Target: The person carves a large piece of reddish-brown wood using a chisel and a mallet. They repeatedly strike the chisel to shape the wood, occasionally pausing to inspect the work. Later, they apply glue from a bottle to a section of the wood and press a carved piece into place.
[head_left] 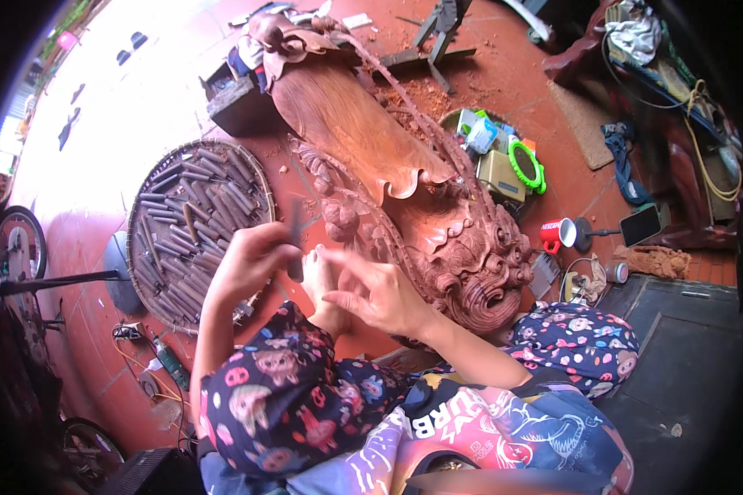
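My left hand (254, 261) has its fingers closed around a dark, narrow, flat bar (295, 223) standing roughly upright; its exact kind is unclear. My right hand (380, 295) reaches in from the other side, thumb and fingers apart, with nothing visible between them. Between the two hands my bare foot (317, 285) shows. Just beyond them lies a large carved reddish-brown wood piece (330, 111), with a smooth broad panel and dense curled carving (483, 264) at its near end. To the left, a round woven basket (132, 216) is full of slim chisel-like tools (194, 223).
A green power tool (172, 363) with an orange cord lies at the left. Right of the carving are a container of odds and ends with a bright green ring (527, 165), a red mug (558, 234) and a phone (641, 225). A dark board (685, 355) lies at lower right.
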Demonstrator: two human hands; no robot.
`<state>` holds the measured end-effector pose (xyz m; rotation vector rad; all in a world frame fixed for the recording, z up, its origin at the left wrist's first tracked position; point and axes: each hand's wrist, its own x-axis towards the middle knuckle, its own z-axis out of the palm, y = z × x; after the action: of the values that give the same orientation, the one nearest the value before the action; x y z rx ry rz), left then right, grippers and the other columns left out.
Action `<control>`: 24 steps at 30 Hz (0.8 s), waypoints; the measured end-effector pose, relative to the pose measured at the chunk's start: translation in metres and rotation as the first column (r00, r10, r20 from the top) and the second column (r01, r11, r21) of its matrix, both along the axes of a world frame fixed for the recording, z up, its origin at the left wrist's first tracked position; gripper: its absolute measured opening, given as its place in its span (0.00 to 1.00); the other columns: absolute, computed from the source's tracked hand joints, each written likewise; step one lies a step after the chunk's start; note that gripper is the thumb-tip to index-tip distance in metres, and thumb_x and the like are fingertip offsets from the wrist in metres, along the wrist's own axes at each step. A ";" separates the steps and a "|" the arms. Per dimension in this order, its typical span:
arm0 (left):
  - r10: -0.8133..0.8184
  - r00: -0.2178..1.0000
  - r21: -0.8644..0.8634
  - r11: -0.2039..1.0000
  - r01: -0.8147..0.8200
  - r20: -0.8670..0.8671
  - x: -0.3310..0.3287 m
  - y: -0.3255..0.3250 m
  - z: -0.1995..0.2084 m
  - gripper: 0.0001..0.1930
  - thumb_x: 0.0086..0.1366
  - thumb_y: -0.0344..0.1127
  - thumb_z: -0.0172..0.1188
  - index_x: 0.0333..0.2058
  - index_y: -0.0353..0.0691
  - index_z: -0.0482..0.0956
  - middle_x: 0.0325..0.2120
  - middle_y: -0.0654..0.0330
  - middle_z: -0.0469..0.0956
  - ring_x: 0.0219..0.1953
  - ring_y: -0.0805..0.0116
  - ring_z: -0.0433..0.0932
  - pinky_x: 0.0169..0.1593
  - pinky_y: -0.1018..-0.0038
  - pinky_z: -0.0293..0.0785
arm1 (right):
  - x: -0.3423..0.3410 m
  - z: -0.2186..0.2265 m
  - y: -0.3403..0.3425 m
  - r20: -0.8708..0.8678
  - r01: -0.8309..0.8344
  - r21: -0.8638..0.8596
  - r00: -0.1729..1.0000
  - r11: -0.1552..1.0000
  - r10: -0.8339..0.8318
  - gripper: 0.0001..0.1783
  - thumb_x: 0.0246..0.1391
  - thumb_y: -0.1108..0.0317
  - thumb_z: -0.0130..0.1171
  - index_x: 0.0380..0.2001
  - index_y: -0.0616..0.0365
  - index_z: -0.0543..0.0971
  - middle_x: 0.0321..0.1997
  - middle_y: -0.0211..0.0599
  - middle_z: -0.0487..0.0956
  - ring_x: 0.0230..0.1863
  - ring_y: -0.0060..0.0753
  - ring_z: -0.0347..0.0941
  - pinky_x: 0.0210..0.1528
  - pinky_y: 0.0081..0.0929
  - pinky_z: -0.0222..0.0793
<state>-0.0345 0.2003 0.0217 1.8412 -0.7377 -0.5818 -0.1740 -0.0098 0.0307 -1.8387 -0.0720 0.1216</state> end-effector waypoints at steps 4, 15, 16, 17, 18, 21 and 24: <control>0.495 0.676 -0.073 0.776 -0.627 -0.547 -0.010 0.034 -0.075 0.07 0.70 0.35 0.56 0.40 0.39 0.69 0.24 0.63 0.76 0.24 0.77 0.77 0.30 0.82 0.75 | 0.011 -0.007 -0.017 0.237 0.014 -0.106 0.972 0.994 0.011 0.13 0.53 0.70 0.66 0.42 0.59 0.82 0.31 0.40 0.82 0.30 0.32 0.80 0.32 0.27 0.74; -0.001 0.359 -0.296 0.569 -0.768 -0.933 -0.021 -0.055 -0.161 0.11 0.61 0.25 0.64 0.43 0.36 0.78 0.35 0.59 0.82 0.38 0.69 0.81 0.46 0.72 0.77 | 0.052 -0.029 -0.121 0.302 0.789 -0.124 0.608 0.602 -0.734 0.06 0.59 0.76 0.59 0.38 0.66 0.82 0.34 0.35 0.82 0.32 0.22 0.78 0.37 0.19 0.73; -0.039 0.325 -0.285 0.588 -0.757 -0.945 -0.021 -0.060 -0.155 0.11 0.60 0.26 0.64 0.42 0.36 0.78 0.35 0.59 0.81 0.38 0.69 0.81 0.46 0.72 0.77 | 0.054 -0.034 -0.121 0.310 0.782 -0.139 0.617 0.608 -0.723 0.06 0.59 0.76 0.59 0.38 0.66 0.82 0.34 0.35 0.82 0.32 0.22 0.78 0.37 0.19 0.73; -0.076 0.290 -0.275 0.604 -0.748 -0.954 -0.020 -0.065 -0.144 0.11 0.60 0.26 0.65 0.42 0.36 0.78 0.35 0.60 0.81 0.38 0.69 0.81 0.46 0.71 0.78 | 0.056 -0.039 -0.120 0.317 0.774 -0.151 0.628 0.615 -0.711 0.06 0.59 0.76 0.60 0.38 0.66 0.81 0.33 0.35 0.82 0.32 0.22 0.78 0.37 0.19 0.72; -0.113 0.253 -0.267 0.618 -0.739 -0.961 -0.020 -0.069 -0.139 0.11 0.60 0.27 0.65 0.41 0.37 0.78 0.35 0.60 0.81 0.38 0.69 0.81 0.46 0.71 0.78 | 0.056 -0.043 -0.119 0.325 0.764 -0.165 0.640 0.624 -0.697 0.06 0.59 0.76 0.60 0.38 0.66 0.81 0.33 0.34 0.82 0.31 0.22 0.78 0.37 0.19 0.72; -0.029 0.191 -0.161 0.668 -0.727 -0.981 -0.019 -0.074 -0.152 0.11 0.57 0.28 0.67 0.40 0.37 0.78 0.35 0.61 0.81 0.38 0.69 0.81 0.47 0.71 0.78 | 0.056 -0.047 -0.117 0.391 0.737 -0.298 0.674 0.606 -0.627 0.04 0.57 0.76 0.61 0.35 0.65 0.82 0.32 0.36 0.82 0.32 0.24 0.78 0.37 0.21 0.71; -0.068 0.233 -0.212 0.704 -0.678 -0.970 -0.012 -0.076 -0.148 0.12 0.57 0.29 0.66 0.41 0.36 0.79 0.37 0.61 0.81 0.40 0.71 0.80 0.49 0.71 0.76 | 0.053 -0.049 -0.118 0.405 0.724 -0.343 0.689 0.599 -0.601 0.04 0.55 0.77 0.62 0.34 0.65 0.82 0.32 0.38 0.82 0.33 0.27 0.77 0.38 0.22 0.71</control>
<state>-0.0467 0.1245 -0.1266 0.6528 0.3448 -0.8684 -0.1208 -0.1277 -0.0185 -2.2498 0.5355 -0.6999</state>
